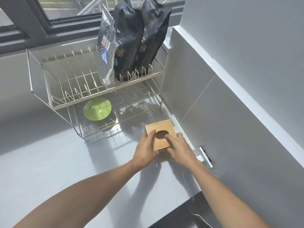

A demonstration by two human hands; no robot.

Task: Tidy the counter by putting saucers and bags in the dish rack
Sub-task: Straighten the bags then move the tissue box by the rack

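Observation:
A two-tier wire dish rack point(70, 106) stands on the grey counter. A green saucer point(97, 109) lies on its lower tier. Upright in the upper tier are a silver foil bag point(106, 51) and two dark bags point(130, 43) point(154, 37). In front of the rack, at its right, sits a square wooden box point(160, 128) with an oval hole in its lid. My left hand point(144, 152) grips the box's left side and my right hand point(179, 149) grips its right side, fingers resting on the lid.
A grey wall with a white ledge runs along the right. A white power strip point(204, 156) with a cable lies at the wall's foot, just right of my right hand. A window frame point(42, 22) stands behind the rack. The counter edge drops off at bottom right.

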